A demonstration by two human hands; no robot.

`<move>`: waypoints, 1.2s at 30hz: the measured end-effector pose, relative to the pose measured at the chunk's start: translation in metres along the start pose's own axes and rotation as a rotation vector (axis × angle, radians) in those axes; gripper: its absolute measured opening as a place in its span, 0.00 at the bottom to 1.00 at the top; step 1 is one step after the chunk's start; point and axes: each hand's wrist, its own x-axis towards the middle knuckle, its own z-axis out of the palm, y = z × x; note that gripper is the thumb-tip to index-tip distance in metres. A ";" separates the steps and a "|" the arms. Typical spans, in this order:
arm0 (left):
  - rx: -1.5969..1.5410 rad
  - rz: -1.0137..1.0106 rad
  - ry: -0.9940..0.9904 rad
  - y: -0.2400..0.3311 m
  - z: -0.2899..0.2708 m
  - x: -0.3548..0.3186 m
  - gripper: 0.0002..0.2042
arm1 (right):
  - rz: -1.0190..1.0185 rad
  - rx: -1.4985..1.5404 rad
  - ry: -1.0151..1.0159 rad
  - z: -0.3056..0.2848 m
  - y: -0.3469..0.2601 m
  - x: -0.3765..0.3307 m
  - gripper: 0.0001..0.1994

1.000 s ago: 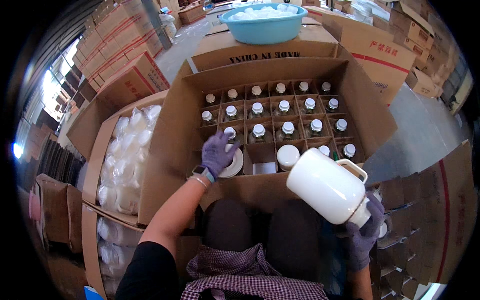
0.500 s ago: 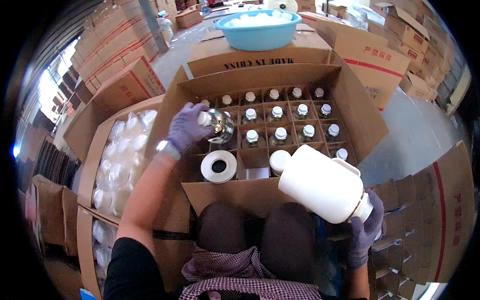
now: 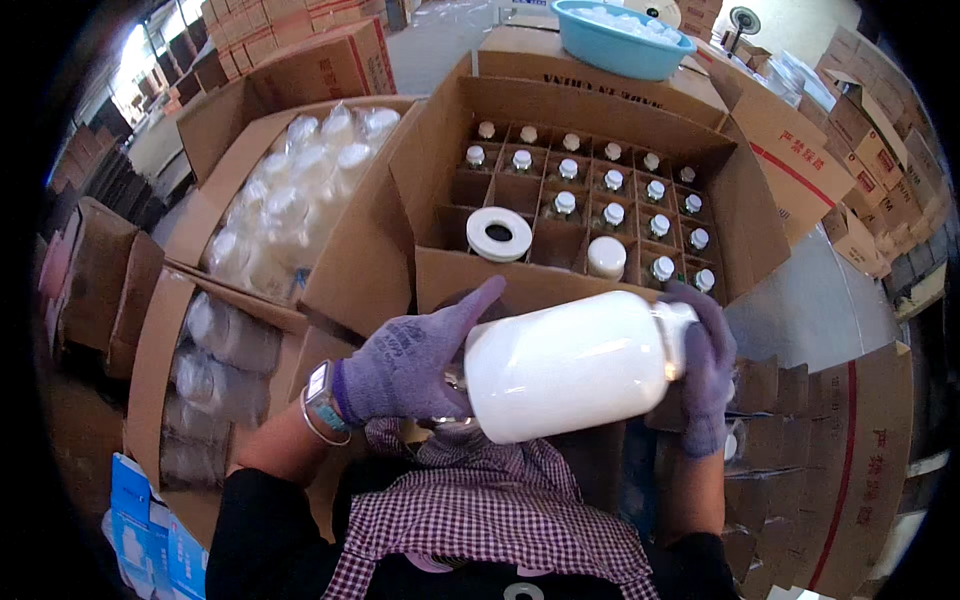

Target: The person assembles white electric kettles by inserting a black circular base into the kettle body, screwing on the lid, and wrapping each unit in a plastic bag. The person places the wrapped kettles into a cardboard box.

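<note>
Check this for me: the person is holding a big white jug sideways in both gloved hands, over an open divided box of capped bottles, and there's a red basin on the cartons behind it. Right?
Not quite. The basin is blue, not red, as the head view shows. The rest stands: both gloved hands, left hand and right hand, hold the white jug sideways over the open divided box of capped bottles.

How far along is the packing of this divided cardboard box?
Most cells of the divided cardboard box already hold small capped bottles. In hand: a large white plastic jug, lying sideways between the left hand at its base and the right hand at its cap end. Left: a few near-left cells look empty; a white tape roll lies there.
</note>
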 end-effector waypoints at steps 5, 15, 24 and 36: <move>0.124 -0.178 -0.170 -0.048 0.004 -0.047 0.40 | 0.291 0.010 -0.201 0.027 0.018 -0.015 0.16; -0.356 -0.103 0.227 -0.061 0.110 -0.067 0.22 | -0.008 -0.260 -0.184 0.031 0.097 -0.059 0.15; -0.926 -0.166 -0.059 -0.045 0.083 -0.001 0.36 | -0.628 -0.289 -0.079 0.047 -0.055 -0.046 0.31; -0.476 0.002 0.131 -0.045 0.105 -0.033 0.38 | -0.447 0.141 0.105 0.079 -0.075 -0.049 0.41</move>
